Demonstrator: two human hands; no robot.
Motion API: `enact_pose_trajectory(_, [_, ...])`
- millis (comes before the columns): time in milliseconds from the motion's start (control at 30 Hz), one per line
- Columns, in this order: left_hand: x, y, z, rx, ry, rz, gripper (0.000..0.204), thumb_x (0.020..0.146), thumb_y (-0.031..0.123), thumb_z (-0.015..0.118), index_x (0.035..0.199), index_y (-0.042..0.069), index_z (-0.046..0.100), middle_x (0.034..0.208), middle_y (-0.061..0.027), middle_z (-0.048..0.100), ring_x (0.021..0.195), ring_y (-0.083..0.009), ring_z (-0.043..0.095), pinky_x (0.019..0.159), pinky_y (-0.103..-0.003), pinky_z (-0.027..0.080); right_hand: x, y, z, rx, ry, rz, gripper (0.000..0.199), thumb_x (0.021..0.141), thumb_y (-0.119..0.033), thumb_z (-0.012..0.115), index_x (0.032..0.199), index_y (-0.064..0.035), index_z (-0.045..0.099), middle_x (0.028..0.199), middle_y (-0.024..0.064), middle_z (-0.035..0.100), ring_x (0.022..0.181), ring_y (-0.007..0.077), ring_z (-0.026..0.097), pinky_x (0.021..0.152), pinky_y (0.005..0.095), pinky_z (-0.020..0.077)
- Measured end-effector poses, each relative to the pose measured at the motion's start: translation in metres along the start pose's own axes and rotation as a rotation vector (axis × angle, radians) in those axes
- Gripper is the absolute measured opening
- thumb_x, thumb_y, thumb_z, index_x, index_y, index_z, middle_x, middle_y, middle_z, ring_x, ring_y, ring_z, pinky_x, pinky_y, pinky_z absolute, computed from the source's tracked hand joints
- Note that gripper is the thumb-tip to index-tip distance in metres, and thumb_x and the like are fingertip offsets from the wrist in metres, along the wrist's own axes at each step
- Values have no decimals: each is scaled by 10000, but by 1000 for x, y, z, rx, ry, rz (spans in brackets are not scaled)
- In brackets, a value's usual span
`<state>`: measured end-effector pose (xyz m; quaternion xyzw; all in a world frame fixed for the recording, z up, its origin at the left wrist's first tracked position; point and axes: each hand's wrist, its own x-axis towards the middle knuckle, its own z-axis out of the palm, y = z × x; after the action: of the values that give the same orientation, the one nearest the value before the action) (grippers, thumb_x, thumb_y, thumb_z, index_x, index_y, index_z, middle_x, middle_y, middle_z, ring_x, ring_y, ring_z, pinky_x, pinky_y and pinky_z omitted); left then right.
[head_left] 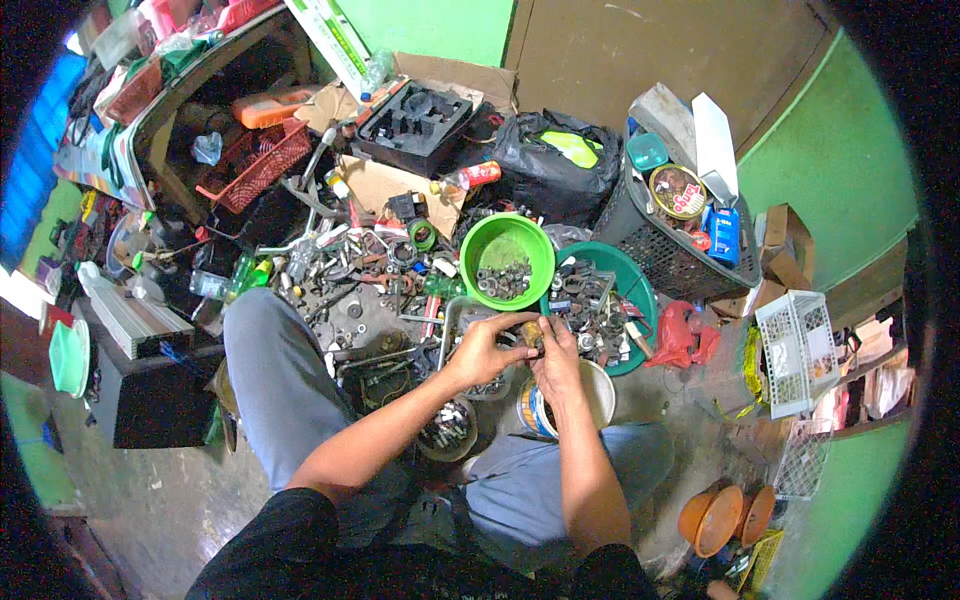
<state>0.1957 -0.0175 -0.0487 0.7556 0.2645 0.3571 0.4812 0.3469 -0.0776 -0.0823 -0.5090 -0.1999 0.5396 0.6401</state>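
Both hands — left hand (487, 345) and right hand (556, 352) — pinch a small brownish metal fitting (531, 333) together, above the bright green plastic bowl (478, 243) of nuts. It looks like sorting or unscrewing; next needs a firm counter-twist.

Bright green bowl (507, 258), darker green basin (634, 285), red bag (681, 335), orange bowls (712, 520), white crate (797, 350).

Left hand (487, 350) and right hand (556, 352) pinching a small metal part (530, 333), green bowl (507, 260) of nuts beyond

Black top, grey trousers, forearms bare.
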Motion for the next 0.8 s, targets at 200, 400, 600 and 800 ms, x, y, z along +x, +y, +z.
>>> enact_pose_trajectory(200, [2, -4, -8, 0, 117, -127, 442, 731, 182, 799, 1124, 25, 671, 1051, -157, 699, 993, -238, 673, 896, -351, 498, -12, -27, 18, -269, 72, -118, 214, 968, -207, 568, 1073, -28, 621, 937, 34, 655, 784, 116, 639, 596, 260, 547])
enact_pose_trajectory(400, [5, -7, -15, -197, 72, -261, 406, 758, 195, 791, 1087, -12, 673, 1011, -120, 704, 947, -163, 638, 897, -328, 482, -13, -27, 13, -458, -112, -284, 228, 903, -98, 644, 1084, 38, 624, 1005, 110, 681, 917, 157, 645, 803, 283, 529])
enact_pose_trajectory(600, [3, -21, -14, -404, 19, -293, 344, 838, 177, 720, 1112, -21, 653, 1029, -71, 681, 963, -130, 587, 910, -310, 460, -24, -34, 25, -395, -175, -317, 255, 855, 10, 673, 1096, 46, 599, 971, 123, 684, 877, 142, 661, 731, 261, 551])
enact_pose_trajectory(800, [3, -22, -12, -374, 5, -271, 323, 863, 157, 699, 1123, -26, 641, 1045, -70, 674, 962, -126, 587, 895, -302, 466, -32, -43, 28, -404, -154, -302, 203, 847, 12, 683, 1031, 39, 599, 957, 112, 682, 866, 147, 663, 749, 262, 547])
